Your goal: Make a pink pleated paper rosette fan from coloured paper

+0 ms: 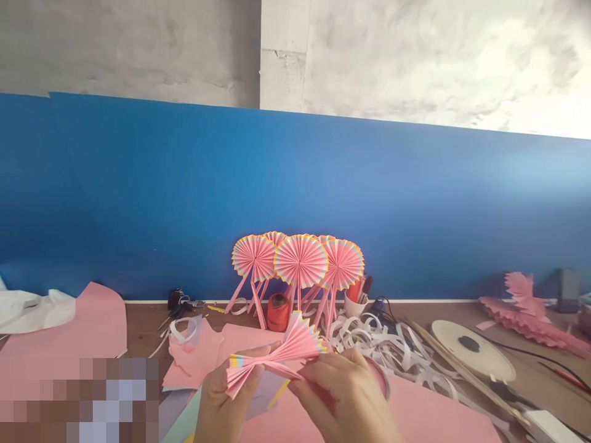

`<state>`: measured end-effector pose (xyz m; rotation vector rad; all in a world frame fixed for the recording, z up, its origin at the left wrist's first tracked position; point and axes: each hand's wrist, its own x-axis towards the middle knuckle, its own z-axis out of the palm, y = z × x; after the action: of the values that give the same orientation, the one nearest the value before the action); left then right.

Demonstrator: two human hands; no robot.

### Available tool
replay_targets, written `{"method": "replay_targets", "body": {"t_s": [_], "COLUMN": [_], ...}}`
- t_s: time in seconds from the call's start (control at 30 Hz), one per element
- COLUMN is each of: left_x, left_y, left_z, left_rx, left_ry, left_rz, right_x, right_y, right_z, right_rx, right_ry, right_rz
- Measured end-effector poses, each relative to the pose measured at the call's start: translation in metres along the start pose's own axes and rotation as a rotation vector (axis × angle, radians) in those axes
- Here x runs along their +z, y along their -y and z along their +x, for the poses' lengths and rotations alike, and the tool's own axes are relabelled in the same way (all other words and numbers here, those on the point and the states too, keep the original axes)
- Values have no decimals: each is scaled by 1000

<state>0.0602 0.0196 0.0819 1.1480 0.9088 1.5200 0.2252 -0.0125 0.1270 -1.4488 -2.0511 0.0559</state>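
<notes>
Held up between both hands is a pleated pink paper fan, pinched at its middle so both ends spread, with blue and yellow edging. My left hand is closed on its left end, thumb in front of the folds. The fingers of my right hand pinch the lower right side of the folds. Behind my hands several finished round pink paper fans stand on pink legs against the blue panel. Pink paper sheets lie under and around my hands.
A tangle of white paper strips lies right of centre. Beyond it are a round cream disc, a wooden stick and dark cables. An orange-red object, a white cup and black-handled scissors stand or lie near the blue panel.
</notes>
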Motion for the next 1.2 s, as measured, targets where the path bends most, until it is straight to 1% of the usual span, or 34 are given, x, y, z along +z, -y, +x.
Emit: {"method": "replay_targets", "body": {"t_s": [0.2, 0.33, 0.43, 0.57, 0.7, 0.87, 0.97, 1.07, 1.13, 1.2], "left_x": [2, -1, -2, -1, -2, -2, 0, 3, 4, 6], "left_y": [-1, -3, -2, -5, -6, -4, -8, -14, -15, -12], "left_z": [3, 9, 12, 13, 15, 15, 15, 16, 18, 18], "left_rx": [-99, -130, -154, -202, -237, -247, -233, -261, -274, -244], "left_ry": [11, -18, -24, 20, 49, 92, 140, 190, 186, 135], "left_rz": [-154, -234, -282, -331, -345, -353, -357, -340, -318, -276], "right_x": [-2, -5, -5, -6, -6, -4, -1, 3, 8, 14], "right_y": [-4, -5, -5, -8, -11, -12, -11, -11, -12, -14], "right_z": [-2, 0, 1, 3, 4, 5, 6, 7, 8, 10], "right_rx": [-24, -35, -6, 34, 42, 36, 61, 89, 94, 89], "right_ry": [-7, -23, -19, -9, 6, -30, -26, -20, -30, -49], "right_rz": [-22, -30, -7, 20, 16, -15, -19, -28, -34, -32]}}
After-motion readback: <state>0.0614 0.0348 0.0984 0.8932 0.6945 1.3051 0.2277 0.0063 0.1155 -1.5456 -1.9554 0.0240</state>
